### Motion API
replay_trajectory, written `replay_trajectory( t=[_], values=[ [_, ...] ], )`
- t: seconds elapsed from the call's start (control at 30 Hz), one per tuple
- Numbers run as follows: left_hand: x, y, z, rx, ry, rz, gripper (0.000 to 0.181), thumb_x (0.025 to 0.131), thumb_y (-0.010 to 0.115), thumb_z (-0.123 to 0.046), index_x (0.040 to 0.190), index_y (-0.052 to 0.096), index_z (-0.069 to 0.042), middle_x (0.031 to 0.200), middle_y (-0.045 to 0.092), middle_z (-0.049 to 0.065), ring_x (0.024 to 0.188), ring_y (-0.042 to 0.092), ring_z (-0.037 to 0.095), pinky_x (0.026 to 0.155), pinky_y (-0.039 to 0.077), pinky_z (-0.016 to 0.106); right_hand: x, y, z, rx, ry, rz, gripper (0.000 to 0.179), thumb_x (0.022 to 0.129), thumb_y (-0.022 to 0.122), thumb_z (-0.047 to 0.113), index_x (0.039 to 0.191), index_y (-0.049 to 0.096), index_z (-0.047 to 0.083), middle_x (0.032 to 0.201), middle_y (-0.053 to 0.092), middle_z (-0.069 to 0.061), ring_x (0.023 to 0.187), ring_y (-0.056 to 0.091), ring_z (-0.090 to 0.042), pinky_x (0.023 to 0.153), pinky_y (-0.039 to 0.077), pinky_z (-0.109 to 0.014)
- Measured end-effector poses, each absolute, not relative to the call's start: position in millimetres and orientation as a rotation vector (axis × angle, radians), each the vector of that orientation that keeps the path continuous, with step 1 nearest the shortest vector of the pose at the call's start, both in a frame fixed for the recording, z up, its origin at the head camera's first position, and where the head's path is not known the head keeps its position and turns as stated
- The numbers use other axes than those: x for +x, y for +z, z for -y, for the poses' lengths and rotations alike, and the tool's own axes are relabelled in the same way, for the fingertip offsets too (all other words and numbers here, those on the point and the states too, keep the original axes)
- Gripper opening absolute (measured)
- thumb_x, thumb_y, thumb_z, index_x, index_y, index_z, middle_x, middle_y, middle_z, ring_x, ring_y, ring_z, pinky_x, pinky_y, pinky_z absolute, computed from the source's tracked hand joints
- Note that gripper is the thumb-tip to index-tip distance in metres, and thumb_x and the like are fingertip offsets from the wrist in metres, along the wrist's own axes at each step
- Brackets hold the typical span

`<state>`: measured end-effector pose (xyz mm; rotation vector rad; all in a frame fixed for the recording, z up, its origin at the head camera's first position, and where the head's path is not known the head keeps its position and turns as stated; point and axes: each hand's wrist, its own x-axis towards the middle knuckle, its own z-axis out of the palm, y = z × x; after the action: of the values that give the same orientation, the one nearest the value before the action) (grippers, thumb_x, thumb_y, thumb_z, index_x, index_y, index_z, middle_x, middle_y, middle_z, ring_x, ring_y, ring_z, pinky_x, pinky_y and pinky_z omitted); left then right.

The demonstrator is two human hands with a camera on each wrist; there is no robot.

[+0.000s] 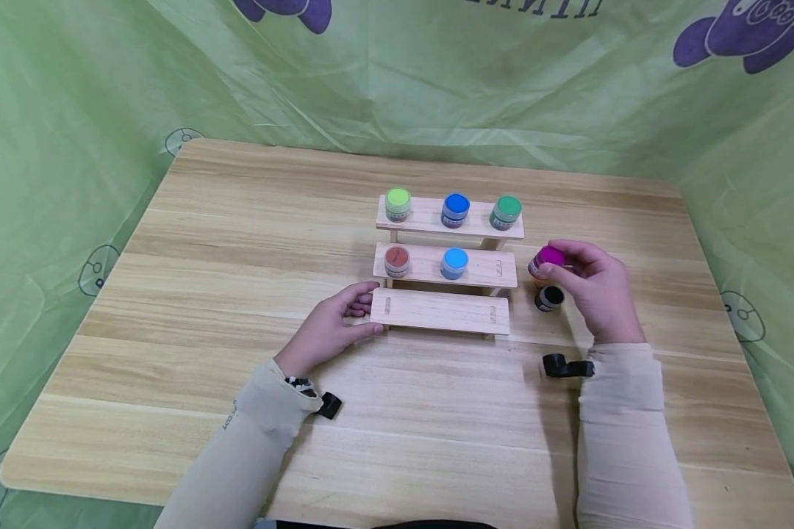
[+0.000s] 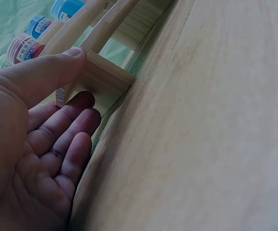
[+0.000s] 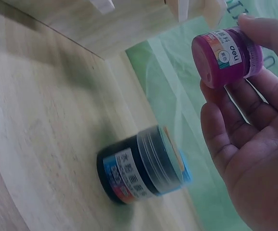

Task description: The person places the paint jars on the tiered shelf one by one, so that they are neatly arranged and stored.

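Note:
My right hand (image 1: 598,286) pinches a small purple paint jar (image 3: 225,55) between thumb and fingers, right of the wooden stepped rack (image 1: 440,310). Below that hand a black paint jar (image 1: 549,298) stands on the table, with a bit of orange (image 1: 540,282) showing just behind it. My left hand (image 1: 334,323) grips the left end of the rack's lowest step, thumb along its edge; in the left wrist view the index fingertip is hidden behind the plank. On the middle step sit a brown jar (image 1: 397,261) and a light blue jar (image 1: 454,263).
The top step bears a lime green jar (image 1: 398,204), a dark blue jar (image 1: 455,211) and a green jar (image 1: 506,213). Beneath everything is a wood-grain table (image 1: 238,242). Green printed cloth (image 1: 397,88) hangs behind and at both sides.

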<state>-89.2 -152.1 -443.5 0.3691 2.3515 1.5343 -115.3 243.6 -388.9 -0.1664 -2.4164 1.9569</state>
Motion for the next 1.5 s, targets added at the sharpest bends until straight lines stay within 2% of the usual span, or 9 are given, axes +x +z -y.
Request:
replay_trajectory(
  t=[0.57,0.77,1.1,1.3,1.5],
  values=[
    [-90,-447,153,0.377,1.528,-2.354,0.068,0.083,0.084,-0.017,0.143,0.053,-0.011,0.119,0.064,0.008,0.11,0.062,0.024,0.101,0.05,0.04,-115,-385,-223,-0.123,1.981,2.373,0.044,0.084,0.083,0.011,0.123,0.067,0.002,0.107,0.069,-0.003,0.094,0.065,-0.013,0.077,0.056,-0.016],
    [-90,-447,154,0.387,1.518,-2.363,0.068,0.084,0.083,-0.017,0.144,0.052,-0.011,0.12,0.064,0.009,0.111,0.062,0.024,0.101,0.05,0.04,-113,-382,-218,-0.084,2.004,2.347,0.043,0.084,0.082,0.007,0.124,0.067,0.002,0.11,0.069,-0.005,0.093,0.066,-0.014,0.075,0.059,-0.02],
    [-90,-446,153,0.393,1.509,-2.361,0.068,0.085,0.082,-0.017,0.145,0.051,-0.011,0.121,0.063,0.009,0.111,0.061,0.024,0.102,0.05,0.039,-112,-381,-208,0.015,1.824,2.519,0.044,0.088,0.08,0.017,0.128,0.066,0.005,0.116,0.066,-0.005,0.097,0.064,-0.019,0.081,0.055,-0.016],
    [-89,-446,153,0.406,1.523,-2.353,0.068,0.086,0.082,-0.017,0.146,0.051,-0.01,0.121,0.063,0.01,0.11,0.061,0.024,0.101,0.05,0.039,-112,-382,-203,0.038,1.829,2.521,0.046,0.087,0.08,0.016,0.129,0.066,0.003,0.117,0.066,-0.005,0.096,0.065,-0.018,0.077,0.055,-0.016],
    [-90,-446,153,0.409,1.521,-2.354,0.068,0.086,0.081,-0.016,0.146,0.05,-0.009,0.121,0.063,0.01,0.11,0.061,0.024,0.101,0.05,0.039,-112,-384,-200,0.063,1.832,2.524,0.045,0.087,0.081,0.015,0.129,0.067,0.008,0.118,0.067,-0.004,0.097,0.066,-0.017,0.081,0.056,-0.017]
  ],
)
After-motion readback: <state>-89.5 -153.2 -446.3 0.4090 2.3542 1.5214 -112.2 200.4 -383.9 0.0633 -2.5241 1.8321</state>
